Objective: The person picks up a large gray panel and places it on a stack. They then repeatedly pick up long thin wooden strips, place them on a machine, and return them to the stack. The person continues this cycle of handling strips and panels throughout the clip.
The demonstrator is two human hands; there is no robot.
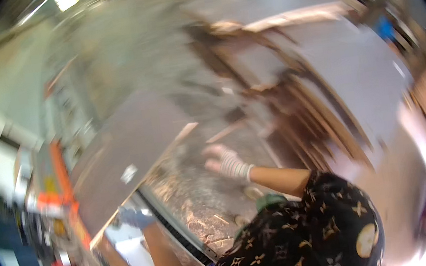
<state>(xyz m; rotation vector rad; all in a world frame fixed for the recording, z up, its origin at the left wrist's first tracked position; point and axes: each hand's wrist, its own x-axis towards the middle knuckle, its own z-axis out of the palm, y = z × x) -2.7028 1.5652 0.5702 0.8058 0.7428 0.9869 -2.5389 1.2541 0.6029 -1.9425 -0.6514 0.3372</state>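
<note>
A large flat brown board (127,139) with a pale edge and a small white label lies on the left, beside orange machine parts. At its near corner is my left hand (137,218) in a grey-blue glove. Blur hides those fingers, so whether they grip the board's edge is unclear. My right hand (228,163), in a white glove with a striped cuff, is held out over the floor to the right of the board. Its fingers look stretched and apart, with nothing in them. A dark metal rail (174,229) runs between my arms.
Stacked large panels (344,67) stand on the right, with long brown strips (303,121) along their near side. Wood shavings and scraps litter the floor (196,210). Orange machine parts (60,169) line the left. A long machine bed (72,108) reaches farther back. Motion smears much of the view.
</note>
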